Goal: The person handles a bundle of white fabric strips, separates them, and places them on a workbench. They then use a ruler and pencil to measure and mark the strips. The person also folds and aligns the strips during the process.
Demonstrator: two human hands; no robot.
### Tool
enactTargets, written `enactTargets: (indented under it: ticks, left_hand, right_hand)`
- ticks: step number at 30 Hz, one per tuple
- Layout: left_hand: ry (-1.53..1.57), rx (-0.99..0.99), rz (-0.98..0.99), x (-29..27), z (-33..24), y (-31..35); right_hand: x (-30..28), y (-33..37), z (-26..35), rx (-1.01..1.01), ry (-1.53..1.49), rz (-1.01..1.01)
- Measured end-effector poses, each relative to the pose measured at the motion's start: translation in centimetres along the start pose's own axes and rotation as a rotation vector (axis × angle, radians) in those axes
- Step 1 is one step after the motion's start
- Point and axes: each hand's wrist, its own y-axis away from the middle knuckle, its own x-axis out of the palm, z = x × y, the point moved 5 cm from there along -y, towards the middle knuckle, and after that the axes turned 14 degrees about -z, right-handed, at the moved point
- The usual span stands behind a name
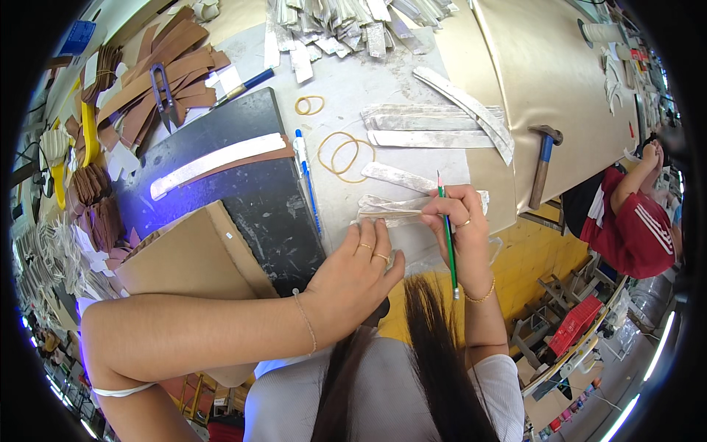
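My right hand [468, 221] grips a green pencil [450, 254], tip up and tilted. Its fingertips also reach the right part of a small bundle of whitish strips [390, 212]. My left hand [361, 258] lies with fingers stretched out, their tips at the bundle's lower left edge and the thumb apart. Another whitish strip [398, 177] lies just beyond the bundle. To the left, a black board [250, 191] carries a white strip [221, 162] on top of a brown strip [276, 152]. The undersides of the bundled strips are hidden.
Rubber bands [346, 157], a blue pen [306, 177] and longer pale strips [434, 125] lie farther off. A hammer [543, 166] rests by the right edge. Thread snips [163, 96] lie on brown strips [173, 62]. A person in red [626, 221] sits at right.
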Motion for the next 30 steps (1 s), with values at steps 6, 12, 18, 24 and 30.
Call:
enactTargets:
  ticks: [6,12,18,24,30]
  left_hand:
    - [-0.018,0.004,0.029,0.4,-0.1,0.0]
    - [-0.031,0.038,0.088,0.0,0.1,-0.2]
    - [-0.052,0.039,0.062,0.8,0.0,0.1]
    - [-0.058,0.056,0.093,0.2,0.0,0.0]
    - [-0.04,0.033,0.039,0.2,-0.1,0.2]
  right_hand:
    - [-4.3,-1.4,-0.1,0.298,-0.225,-0.099]
    - [-8.7,-5.7,-0.8,0.324,-0.149,-0.29]
    - [-3.5,-11.9,-5.8,0.259,0.052,0.017]
    - [-1.8,-12.7,-6.7,0.078,0.112,-0.076]
    - [-6.0,-11.1,-4.8,0.262,-0.118,-0.338]
